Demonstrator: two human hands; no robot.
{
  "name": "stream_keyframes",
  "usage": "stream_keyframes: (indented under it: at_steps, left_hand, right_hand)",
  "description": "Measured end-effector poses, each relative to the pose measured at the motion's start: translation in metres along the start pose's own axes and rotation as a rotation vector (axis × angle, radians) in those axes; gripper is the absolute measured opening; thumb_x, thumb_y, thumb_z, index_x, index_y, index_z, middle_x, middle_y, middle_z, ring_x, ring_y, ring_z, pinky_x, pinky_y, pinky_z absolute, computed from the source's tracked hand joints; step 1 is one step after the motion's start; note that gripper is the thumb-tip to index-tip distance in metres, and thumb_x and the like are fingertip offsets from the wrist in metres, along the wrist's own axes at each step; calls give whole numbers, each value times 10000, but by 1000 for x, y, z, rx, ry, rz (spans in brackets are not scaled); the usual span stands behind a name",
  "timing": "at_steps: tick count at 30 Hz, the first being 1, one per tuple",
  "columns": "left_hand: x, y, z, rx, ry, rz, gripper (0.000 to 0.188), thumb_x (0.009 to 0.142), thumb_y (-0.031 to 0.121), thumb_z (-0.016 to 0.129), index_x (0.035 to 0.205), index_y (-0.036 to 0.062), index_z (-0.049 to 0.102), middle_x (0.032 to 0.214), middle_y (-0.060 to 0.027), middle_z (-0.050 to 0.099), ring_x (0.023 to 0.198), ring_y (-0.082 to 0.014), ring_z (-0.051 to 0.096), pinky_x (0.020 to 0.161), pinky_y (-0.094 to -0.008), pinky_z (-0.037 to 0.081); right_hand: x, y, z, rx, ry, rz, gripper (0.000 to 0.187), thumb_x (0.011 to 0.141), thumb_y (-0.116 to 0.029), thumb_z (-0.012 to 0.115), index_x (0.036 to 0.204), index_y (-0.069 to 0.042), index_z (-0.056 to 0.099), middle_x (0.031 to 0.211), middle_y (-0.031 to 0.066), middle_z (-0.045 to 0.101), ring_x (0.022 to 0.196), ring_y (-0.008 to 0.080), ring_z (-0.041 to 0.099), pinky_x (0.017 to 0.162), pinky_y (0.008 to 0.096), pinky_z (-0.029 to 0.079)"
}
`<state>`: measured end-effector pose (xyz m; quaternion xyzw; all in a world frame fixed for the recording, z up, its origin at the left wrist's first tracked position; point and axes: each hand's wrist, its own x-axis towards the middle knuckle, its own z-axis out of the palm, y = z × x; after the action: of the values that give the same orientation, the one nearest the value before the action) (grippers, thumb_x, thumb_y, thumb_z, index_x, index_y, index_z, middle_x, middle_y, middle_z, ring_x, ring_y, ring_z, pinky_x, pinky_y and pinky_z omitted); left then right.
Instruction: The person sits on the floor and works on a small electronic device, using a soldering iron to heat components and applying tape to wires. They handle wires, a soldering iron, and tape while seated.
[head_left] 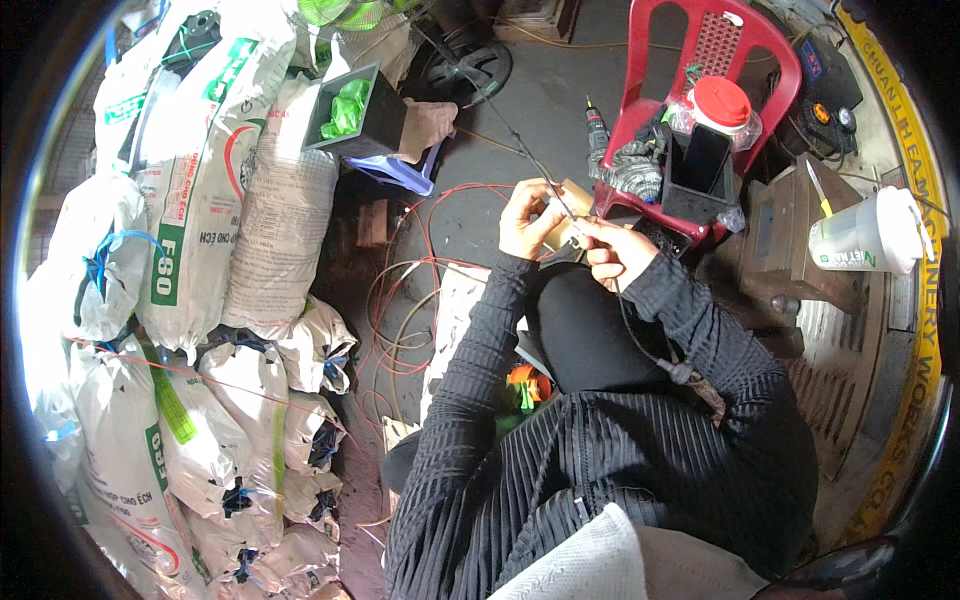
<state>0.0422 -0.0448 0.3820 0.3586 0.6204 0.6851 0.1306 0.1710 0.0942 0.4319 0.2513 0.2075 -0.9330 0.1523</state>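
A thin black cable (pixel 517 143) slants down from the upper left into my hands, above my black-clad knee (pixel 580 330). My left hand (pixel 527 220) pinches it with thumb and fingers. Close beside, my right hand (pixel 620 252) is closed on the same cable, fingertips almost meeting the left ones. A flat tan piece (pixel 577 197) shows behind and between the hands; which hand bears it, I cannot tell. Below my right hand the cable runs on to a grey plug-like end (pixel 681 372) by my right forearm. Small details between the fingertips are hidden.
White printed sacks (pixel 190 200) are stacked along the left. A grey bin with green stuff (pixel 355 110) stands near a green fan (pixel 340 12). Red hoses (pixel 430 215) coil on the floor. At right are a red chair (pixel 640 60), a power drill (pixel 596 128) and a white cup (pixel 865 235).
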Motion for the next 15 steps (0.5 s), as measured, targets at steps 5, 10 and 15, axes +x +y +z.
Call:
stream_keyframes:
  at_steps: [5,10,15]
  left_hand:
    - [-2,8,0,-285,-59,-212,418,812,-8,636,1192,31,467,1073,-54,569,919,-149,587,796,-278,487]
    - [20,77,-32,582,-102,-437,193,832,69,561,1002,8,631,827,-100,689,899,-145,649,769,-263,513]
    - [72,97,16,1282,-393,-319,596,813,512,563,1173,37,568,946,-152,683,972,-239,643,962,-393,327]
  right_hand:
    - [11,16,-7,-211,54,-242,97,915,-134,562,1006,-134,528,876,0,616,708,63,603,363,137,292]
    - [14,27,-24,-389,48,-412,66,903,-111,575,964,-108,550,903,12,621,761,73,621,393,135,318]
    - [30,42,-19,-496,26,-634,85,875,-47,583,946,-12,552,875,50,628,767,134,639,645,260,507]
